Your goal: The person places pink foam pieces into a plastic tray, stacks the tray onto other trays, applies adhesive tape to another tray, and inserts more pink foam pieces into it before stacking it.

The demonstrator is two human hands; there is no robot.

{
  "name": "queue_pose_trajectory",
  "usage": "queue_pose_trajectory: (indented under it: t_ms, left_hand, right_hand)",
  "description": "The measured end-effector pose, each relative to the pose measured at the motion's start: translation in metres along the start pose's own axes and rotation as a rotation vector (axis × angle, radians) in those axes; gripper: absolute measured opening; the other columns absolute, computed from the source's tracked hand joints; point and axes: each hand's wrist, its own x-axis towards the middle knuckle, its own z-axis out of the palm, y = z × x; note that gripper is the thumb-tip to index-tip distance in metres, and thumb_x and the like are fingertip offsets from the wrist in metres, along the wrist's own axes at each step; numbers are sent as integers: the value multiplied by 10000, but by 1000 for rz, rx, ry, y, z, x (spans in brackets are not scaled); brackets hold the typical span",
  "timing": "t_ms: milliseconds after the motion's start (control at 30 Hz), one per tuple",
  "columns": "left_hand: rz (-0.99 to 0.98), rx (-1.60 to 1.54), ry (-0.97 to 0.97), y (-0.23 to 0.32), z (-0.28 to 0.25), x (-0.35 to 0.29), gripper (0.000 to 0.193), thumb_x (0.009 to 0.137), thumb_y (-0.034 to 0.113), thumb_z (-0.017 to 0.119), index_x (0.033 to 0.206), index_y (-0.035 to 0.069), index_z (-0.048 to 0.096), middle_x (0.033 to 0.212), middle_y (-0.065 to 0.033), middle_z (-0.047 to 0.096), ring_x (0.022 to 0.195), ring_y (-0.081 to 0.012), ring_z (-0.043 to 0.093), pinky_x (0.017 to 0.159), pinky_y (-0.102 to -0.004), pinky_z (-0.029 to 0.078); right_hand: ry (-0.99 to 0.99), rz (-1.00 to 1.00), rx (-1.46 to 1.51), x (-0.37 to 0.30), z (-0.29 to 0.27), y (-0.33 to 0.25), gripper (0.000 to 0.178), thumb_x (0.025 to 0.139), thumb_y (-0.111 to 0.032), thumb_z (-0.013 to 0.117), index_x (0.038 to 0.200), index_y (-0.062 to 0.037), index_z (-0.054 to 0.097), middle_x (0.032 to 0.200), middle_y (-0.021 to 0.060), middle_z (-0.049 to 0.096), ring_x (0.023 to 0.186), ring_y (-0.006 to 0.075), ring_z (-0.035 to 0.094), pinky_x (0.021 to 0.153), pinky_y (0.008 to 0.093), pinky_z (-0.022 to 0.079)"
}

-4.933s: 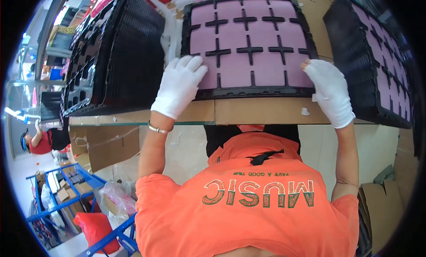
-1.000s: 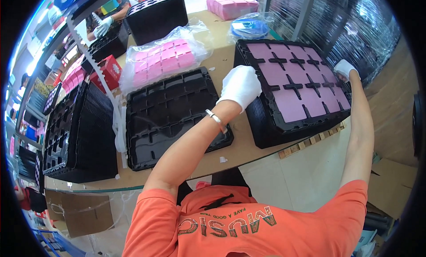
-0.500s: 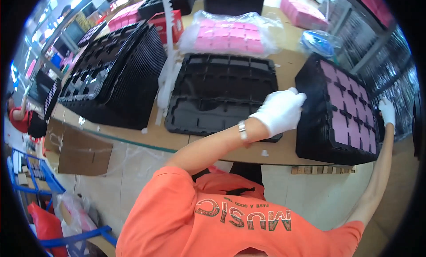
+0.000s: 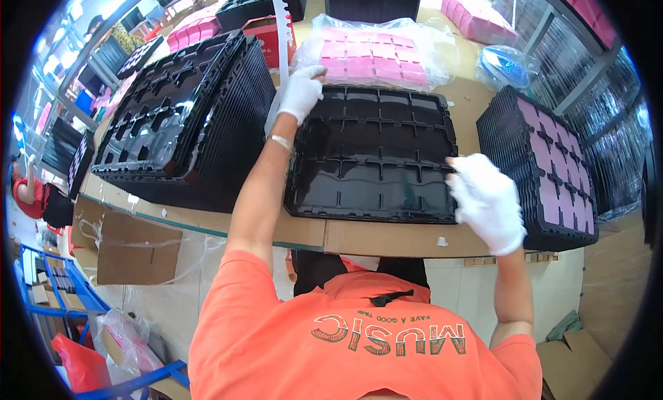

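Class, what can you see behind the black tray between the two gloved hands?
Behind the black tray lies a pink pack in clear plastic, a black stack beyond it. The tabletop beneath the pack is hidden; the stack's top is out of frame.

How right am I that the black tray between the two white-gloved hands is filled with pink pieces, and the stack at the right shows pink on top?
One part is wrong: the head view shows the black tray bare and black, without pink pieces. The stack at the right does show pink on top.
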Motion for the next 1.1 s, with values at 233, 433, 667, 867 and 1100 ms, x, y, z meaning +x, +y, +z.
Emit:
queue_pose_trajectory:
  t_ms: [233, 433, 667, 867, 1100]
  left_hand:
    - [612, 472, 152, -63, 5, 111, 386, 819, -42, 520, 1134, 89, 702, 998, -155, 692, 895, -243, 658, 841, -311, 499]
    - [403, 864, 6, -61, 42, 129, 315, 845, 164, 588, 1128, 234, 707, 1013, -161, 674, 961, -331, 635, 819, -412, 501]
    - [282, 1037, -272, -81, 8, 117, 260, 801, 158, 566, 1003, 155, 730, 1017, -176, 684, 982, -347, 648, 873, -436, 504]
    - [332, 1167, -368, -45, 15, 85, 212, 772, 161, 566, 870, 126, 751, 883, -183, 699, 863, -350, 678, 805, -441, 537]
    - [487, 283, 915, 32, -28, 44, 484, 757, -46, 673, 1222, -20, 539, 1224, -134, 572, 961, -258, 618, 864, -365, 485]
  right_hand:
    - [64, -112, -279, 109, 85, 64, 203, 881, -196, 539, 998, -38, 590, 1050, 135, 569, 981, 307, 599, 775, 437, 520]
    - [49, -71, -256, 227, 193, 206, 348, 876, -192, 524, 1189, -76, 620, 1117, 169, 646, 1041, 330, 610, 874, 435, 495]
    - [-365, -52, -212, 218, 198, 198, 223, 730, -140, 663, 929, -56, 719, 984, 162, 693, 927, 350, 672, 783, 442, 540]
    - [-333, 46, -520, 202, 203, 232, 185, 706, -117, 678, 876, -75, 738, 896, 195, 691, 856, 356, 685, 748, 456, 541]
    - [2, -38, -253, 213, 166, 167, 275, 823, -173, 558, 1043, -92, 701, 1009, 181, 659, 973, 346, 633, 863, 435, 495]
